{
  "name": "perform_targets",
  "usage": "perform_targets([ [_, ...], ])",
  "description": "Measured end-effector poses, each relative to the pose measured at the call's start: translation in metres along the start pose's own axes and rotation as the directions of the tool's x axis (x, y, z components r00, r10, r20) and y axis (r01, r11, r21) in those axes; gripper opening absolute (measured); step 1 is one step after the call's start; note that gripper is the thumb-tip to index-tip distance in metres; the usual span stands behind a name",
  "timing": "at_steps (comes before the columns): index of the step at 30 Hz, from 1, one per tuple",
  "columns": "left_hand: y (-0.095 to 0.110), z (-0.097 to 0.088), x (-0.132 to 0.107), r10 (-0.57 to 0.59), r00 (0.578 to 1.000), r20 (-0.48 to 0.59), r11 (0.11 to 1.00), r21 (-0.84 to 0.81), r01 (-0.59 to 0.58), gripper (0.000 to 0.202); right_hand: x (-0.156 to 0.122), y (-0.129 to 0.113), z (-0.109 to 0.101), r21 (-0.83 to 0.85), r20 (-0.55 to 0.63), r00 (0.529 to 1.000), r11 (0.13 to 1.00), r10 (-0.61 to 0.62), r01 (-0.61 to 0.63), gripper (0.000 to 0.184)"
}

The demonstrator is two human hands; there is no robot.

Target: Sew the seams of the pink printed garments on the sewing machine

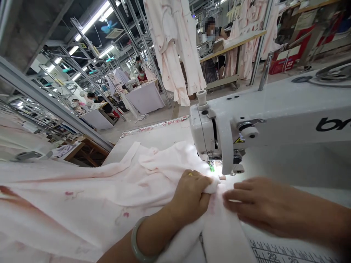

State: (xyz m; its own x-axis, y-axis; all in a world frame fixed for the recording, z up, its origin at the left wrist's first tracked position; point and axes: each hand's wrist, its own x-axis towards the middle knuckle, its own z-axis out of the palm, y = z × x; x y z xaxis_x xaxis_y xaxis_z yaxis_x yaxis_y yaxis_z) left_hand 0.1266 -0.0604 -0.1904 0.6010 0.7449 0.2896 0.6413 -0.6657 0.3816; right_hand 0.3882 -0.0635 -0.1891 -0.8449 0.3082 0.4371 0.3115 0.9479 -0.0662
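Pale pink printed fabric [90, 197] spreads over the table of a white sewing machine [208, 135]. My left hand [192, 193] is closed on a bunched edge of it, just in front of the lit needle area [215, 168]. To its right, my right hand [255, 204] reaches in from the side, its fingers over a strip of the fabric hanging toward me. It is slightly smeared by motion, and I cannot tell whether its fingers grip the cloth. The needle tip is lost in glare.
A printed ruler scale [274, 252] marks the table's near edge. Pink garments [175, 47] hang beyond the machine. Farther back, people sit at other sewing tables [146, 96] among metal rails. A red crate [286, 60] stands on the floor at the right.
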Motion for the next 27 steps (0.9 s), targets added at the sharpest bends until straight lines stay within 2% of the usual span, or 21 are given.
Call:
perform_targets([
  [2,-0.001,0.001,-0.002,0.127,0.991,0.046,0.987,0.098,-0.131,0.022,0.003,-0.009,0.005,-0.055,0.065,0.996,0.996,-0.063,0.066,0.031],
  [4,-0.001,0.001,-0.002,0.216,0.971,0.107,0.95,0.208,-0.234,0.024,0.003,-0.015,0.01,-0.106,0.083,0.994,0.991,-0.067,0.076,0.031],
  [8,0.002,0.0,-0.003,0.307,0.943,0.132,0.894,0.299,-0.333,0.026,-0.002,-0.017,0.018,-0.12,0.045,0.998,0.991,-0.05,0.055,0.031],
  [10,0.003,0.0,-0.002,0.295,0.948,0.118,0.912,0.261,-0.316,0.026,-0.005,-0.016,0.023,-0.105,0.046,0.998,0.993,-0.047,0.051,0.03],
  [15,0.008,-0.006,0.0,0.106,0.986,0.128,0.994,0.008,-0.108,0.026,-0.008,-0.015,0.029,-0.038,0.047,0.999,0.999,-0.011,0.013,0.026],
  [17,0.011,-0.006,-0.002,0.082,0.99,0.114,0.996,-0.045,-0.077,0.026,-0.006,-0.015,0.027,0.005,0.032,0.999,1.0,0.0,0.0,0.023],
  [21,0.009,0.0,-0.008,0.146,0.986,0.075,0.989,0.028,-0.148,0.029,0.0,-0.014,0.023,0.065,-0.034,0.999,0.998,0.012,-0.009,0.027],
  [24,0.001,0.004,-0.004,0.17,0.979,0.113,0.972,0.145,-0.186,0.03,0.002,-0.013,0.026,0.098,-0.073,0.996,0.994,0.059,-0.051,0.038],
  [27,-0.01,0.004,0.007,0.164,0.974,0.157,0.95,0.239,-0.198,0.031,0.001,-0.011,0.033,0.137,-0.099,0.982,0.979,0.163,-0.148,0.04],
])
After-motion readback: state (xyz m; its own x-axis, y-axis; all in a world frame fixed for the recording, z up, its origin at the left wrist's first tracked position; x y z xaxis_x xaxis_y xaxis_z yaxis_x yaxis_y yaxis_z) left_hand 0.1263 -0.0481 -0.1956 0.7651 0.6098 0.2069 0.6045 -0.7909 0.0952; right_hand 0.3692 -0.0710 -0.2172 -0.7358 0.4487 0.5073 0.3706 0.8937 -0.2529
